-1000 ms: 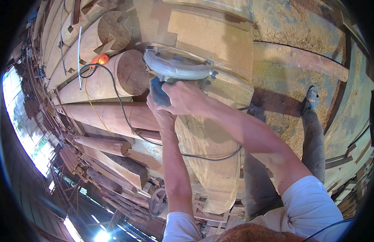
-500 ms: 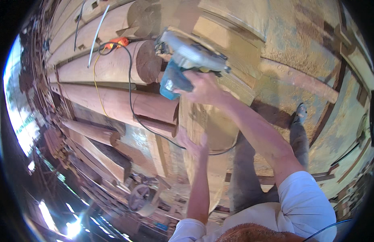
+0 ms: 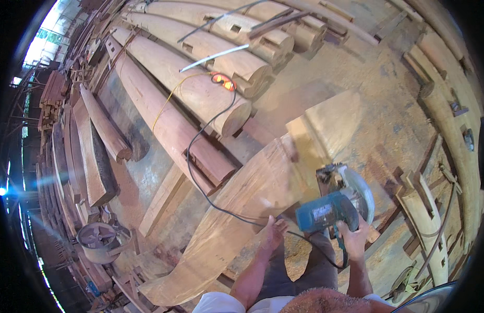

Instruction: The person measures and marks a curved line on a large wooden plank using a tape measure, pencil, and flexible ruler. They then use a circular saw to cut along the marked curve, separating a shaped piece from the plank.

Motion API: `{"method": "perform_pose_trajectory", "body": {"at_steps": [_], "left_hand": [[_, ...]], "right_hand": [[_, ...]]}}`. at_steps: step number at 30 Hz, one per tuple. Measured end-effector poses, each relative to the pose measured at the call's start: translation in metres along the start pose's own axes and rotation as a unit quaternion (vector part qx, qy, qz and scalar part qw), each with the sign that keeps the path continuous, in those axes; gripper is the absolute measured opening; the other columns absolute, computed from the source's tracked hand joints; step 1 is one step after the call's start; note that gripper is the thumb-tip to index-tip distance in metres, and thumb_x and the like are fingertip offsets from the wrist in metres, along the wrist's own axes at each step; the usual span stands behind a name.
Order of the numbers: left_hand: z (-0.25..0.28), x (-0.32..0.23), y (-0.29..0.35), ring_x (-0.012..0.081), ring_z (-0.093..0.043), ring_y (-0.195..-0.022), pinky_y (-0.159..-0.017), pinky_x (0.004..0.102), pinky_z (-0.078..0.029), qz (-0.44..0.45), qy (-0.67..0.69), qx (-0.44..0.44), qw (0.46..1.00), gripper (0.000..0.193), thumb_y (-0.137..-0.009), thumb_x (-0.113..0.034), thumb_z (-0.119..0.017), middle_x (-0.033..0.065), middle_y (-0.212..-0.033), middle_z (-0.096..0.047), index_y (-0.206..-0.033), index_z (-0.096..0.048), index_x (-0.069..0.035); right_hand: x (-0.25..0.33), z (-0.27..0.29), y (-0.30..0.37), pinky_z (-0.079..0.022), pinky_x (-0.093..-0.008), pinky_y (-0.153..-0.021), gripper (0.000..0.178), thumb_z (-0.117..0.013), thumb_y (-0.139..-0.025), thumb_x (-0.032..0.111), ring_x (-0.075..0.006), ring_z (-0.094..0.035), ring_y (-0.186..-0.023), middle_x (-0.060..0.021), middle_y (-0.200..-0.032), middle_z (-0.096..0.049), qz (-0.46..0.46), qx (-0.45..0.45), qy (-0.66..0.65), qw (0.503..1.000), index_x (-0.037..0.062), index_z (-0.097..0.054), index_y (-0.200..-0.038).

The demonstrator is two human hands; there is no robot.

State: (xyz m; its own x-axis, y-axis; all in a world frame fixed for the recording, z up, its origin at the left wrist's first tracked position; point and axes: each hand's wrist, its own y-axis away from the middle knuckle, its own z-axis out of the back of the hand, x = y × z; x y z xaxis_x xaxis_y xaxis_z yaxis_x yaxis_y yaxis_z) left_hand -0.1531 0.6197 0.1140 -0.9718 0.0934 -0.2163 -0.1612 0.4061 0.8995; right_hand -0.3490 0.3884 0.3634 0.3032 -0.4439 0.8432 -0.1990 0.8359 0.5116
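My right hand [image 3: 353, 236] grips the rear handle of a teal circular saw [image 3: 323, 211], which is held up to the right of my legs. Its rounded silver guard faces right, and the blade is not clear to see. My left hand [image 3: 275, 232] has its fingers curled around the saw's black power cord [image 3: 203, 189], near the edge of a large curved timber [image 3: 237, 208]. The cord runs from the saw, past that hand and over the timber, to an orange connector [image 3: 223, 82] lying on a log.
Several shaped logs [image 3: 137, 94] with cut mortises lie side by side at the far left. A pale timber block [image 3: 307, 134] butts against the curved timber. A spoked wheel [image 3: 97, 236] stands at left. Notched timbers [image 3: 422, 211] line the right, and sawdust covers the floor [image 3: 393, 125].
The view has swung round. The saw has come from over the timber back toward my right side, still in my right hand. My left hand has gone from spread fingers to curled at the cord.
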Motion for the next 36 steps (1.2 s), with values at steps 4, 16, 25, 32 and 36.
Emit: {"method": "perform_pose_trajectory", "body": {"at_steps": [4,16,25,32,36], "left_hand": [[-0.039,0.046,0.032,0.0392,-0.059,-0.133,-0.114,0.0509,-0.045,-0.293,-0.414,-0.115,0.854,0.077,-0.097,-0.048,-0.076,0.0284,-0.139,-0.063,-0.150,-0.052,0.004],[-0.130,0.056,0.150,0.0391,-0.064,-0.126,-0.108,0.0490,-0.048,-0.200,-0.826,0.301,0.432,0.069,-0.092,-0.063,-0.072,0.0207,-0.130,-0.072,-0.135,-0.071,-0.010],[-0.259,0.094,0.079,0.0303,-0.072,-0.106,-0.088,0.0534,-0.056,0.118,-0.339,0.154,0.921,0.076,-0.099,-0.056,-0.069,0.0250,-0.119,-0.070,-0.156,-0.043,-0.013],[-0.372,0.064,0.026,0.0249,-0.068,-0.068,-0.065,0.0437,-0.060,-0.136,-0.024,0.146,0.979,0.017,-0.106,-0.023,-0.065,0.0146,-0.086,-0.071,-0.106,-0.059,-0.008],[-0.401,-0.012,-0.037,0.0220,-0.065,-0.065,-0.064,0.0410,-0.058,-0.161,0.078,0.052,0.982,0.018,-0.106,-0.021,-0.060,0.0093,-0.079,-0.069,-0.096,-0.064,-0.006]], "right_hand": [[0.042,0.075,0.042,-0.052,-0.0290,-0.067,0.030,-0.079,-0.090,0.007,-0.0079,-0.061,-0.072,-0.0013,-0.088,-0.073,-0.033,-0.009,0.052,0.998,-0.0003,-0.075,-0.118],[0.142,0.271,0.153,-0.043,-0.0285,-0.054,0.031,-0.080,-0.095,0.026,-0.0106,-0.057,-0.059,-0.0010,-0.071,-0.064,0.070,-0.267,0.030,0.961,-0.0001,-0.075,-0.112],[0.155,0.367,0.198,-0.041,-0.0275,-0.052,0.039,-0.069,-0.107,0.039,-0.0119,-0.046,-0.056,0.0009,-0.070,-0.047,0.125,-0.326,-0.336,0.875,0.0019,-0.064,-0.119],[0.189,0.404,0.139,-0.044,-0.0286,-0.050,0.038,-0.074,-0.103,0.041,-0.0138,-0.051,-0.054,-0.0014,-0.070,-0.054,0.118,-0.444,-0.250,0.852,0.0042,-0.067,-0.108],[0.198,0.447,0.048,-0.044,-0.0303,-0.045,0.035,-0.077,-0.102,0.039,-0.0138,-0.052,-0.049,-0.0019,-0.065,-0.057,0.091,-0.427,-0.218,0.873,0.0053,-0.068,-0.108]]}}
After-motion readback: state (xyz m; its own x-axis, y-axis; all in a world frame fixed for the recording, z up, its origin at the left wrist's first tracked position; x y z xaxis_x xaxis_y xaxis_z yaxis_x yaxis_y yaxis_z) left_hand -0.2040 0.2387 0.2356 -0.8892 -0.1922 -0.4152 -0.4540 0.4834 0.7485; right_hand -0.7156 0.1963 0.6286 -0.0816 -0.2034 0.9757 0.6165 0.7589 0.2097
